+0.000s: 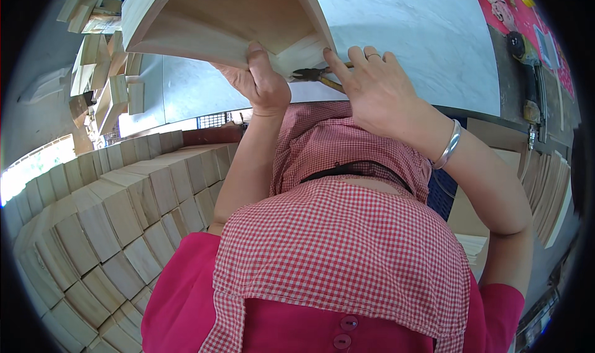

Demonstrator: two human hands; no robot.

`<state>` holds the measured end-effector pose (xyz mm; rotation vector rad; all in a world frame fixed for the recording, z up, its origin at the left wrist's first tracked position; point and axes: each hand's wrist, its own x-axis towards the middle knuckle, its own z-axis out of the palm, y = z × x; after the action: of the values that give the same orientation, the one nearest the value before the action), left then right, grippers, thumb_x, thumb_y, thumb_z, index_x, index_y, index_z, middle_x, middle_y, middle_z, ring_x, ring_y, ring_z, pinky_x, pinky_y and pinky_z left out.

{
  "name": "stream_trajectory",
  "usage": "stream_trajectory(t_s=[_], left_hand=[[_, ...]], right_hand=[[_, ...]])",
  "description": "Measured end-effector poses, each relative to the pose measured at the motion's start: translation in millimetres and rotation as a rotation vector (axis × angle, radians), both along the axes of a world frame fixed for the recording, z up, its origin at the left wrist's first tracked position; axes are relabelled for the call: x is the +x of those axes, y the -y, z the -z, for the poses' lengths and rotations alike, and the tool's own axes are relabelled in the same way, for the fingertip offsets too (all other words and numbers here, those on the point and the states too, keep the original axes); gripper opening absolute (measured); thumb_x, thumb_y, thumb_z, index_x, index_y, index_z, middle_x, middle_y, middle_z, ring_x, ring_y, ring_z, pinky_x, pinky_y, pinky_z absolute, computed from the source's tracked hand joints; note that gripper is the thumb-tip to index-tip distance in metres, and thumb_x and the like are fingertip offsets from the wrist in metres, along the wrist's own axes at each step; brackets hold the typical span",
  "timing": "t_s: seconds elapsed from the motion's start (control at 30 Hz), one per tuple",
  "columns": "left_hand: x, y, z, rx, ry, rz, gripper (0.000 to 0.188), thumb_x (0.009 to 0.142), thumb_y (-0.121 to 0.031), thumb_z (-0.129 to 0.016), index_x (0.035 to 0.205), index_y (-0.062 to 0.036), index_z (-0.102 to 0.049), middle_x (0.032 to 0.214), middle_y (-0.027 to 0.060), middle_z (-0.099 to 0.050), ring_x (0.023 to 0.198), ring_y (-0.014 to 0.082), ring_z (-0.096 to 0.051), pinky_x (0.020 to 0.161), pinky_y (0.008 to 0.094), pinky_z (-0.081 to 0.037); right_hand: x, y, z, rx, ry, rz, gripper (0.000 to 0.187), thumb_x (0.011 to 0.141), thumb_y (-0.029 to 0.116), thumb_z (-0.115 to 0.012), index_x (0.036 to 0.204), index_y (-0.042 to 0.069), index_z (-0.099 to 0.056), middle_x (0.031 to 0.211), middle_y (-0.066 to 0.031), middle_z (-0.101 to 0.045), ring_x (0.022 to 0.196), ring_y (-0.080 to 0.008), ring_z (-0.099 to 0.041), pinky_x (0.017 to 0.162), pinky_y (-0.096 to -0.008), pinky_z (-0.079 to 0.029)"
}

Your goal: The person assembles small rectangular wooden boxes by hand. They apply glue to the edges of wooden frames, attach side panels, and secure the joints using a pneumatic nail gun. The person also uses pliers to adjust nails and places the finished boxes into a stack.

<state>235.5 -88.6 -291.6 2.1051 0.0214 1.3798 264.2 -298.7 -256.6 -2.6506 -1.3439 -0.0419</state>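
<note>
A pale wooden box, its open side facing me, is tilted up over the table. My left hand is closed on its lower edge, with the thumb over the rim and the fingers underneath. In my right hand is a pair of pliers with dark jaws and yellowish handles. The jaws are close to the box's lower corner; I cannot tell whether they touch it. My right index finger reaches to the box's right edge.
The box is over a pale marbled tabletop. Stacked wooden boxes fill the left side, with more wooden pieces at the far left. On the right are a pneumatic tool, a pink cloth and thin wooden boards.
</note>
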Motion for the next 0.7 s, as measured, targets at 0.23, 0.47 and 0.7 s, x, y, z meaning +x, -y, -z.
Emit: stream_trajectory(t_s=[0.23,0.47,0.7], left_hand=[[1.2,4.5,3.5,-0.190,0.069,0.132,0.021,0.092,0.006,-0.054,0.113,0.0038,-0.058,0.124,0.0215,-0.053,0.108,0.0366,-0.049,0.097,0.0518,-0.038],[-3.7,3.4,3.3,-0.115,-0.019,0.037,0.022,0.094,0.003,-0.056,0.116,0.0028,-0.057,0.123,0.0209,-0.053,0.108,0.0371,-0.049,0.096,0.0519,-0.038],[-5.6,-1.3,10.5,0.031,-0.055,-0.055,0.020,0.095,0.000,-0.058,0.115,0.0029,-0.058,0.120,0.0217,-0.057,0.106,0.0399,-0.053,0.092,0.0528,-0.040]], right_hand=[[-6.0,-3.9,-3.3,-0.022,0.043,-0.003,0.055,0.080,0.017,-0.066,0.129,-0.006,-0.057,0.101,-0.0147,-0.063,0.093,-0.0273,-0.063,0.071,-0.0423,-0.045],[-10.9,-11.6,-5.0,-0.018,-0.015,-0.024,0.040,0.080,0.016,-0.065,0.112,-0.009,-0.060,0.095,-0.0143,-0.062,0.087,-0.0258,-0.062,0.067,-0.0394,-0.046],[-21.6,-20.1,4.4,-0.067,-0.037,-0.035,0.055,0.080,0.013,-0.067,0.127,-0.013,-0.054,0.090,-0.0152,-0.064,0.078,-0.0284,-0.068,0.064,-0.0383,-0.055]])
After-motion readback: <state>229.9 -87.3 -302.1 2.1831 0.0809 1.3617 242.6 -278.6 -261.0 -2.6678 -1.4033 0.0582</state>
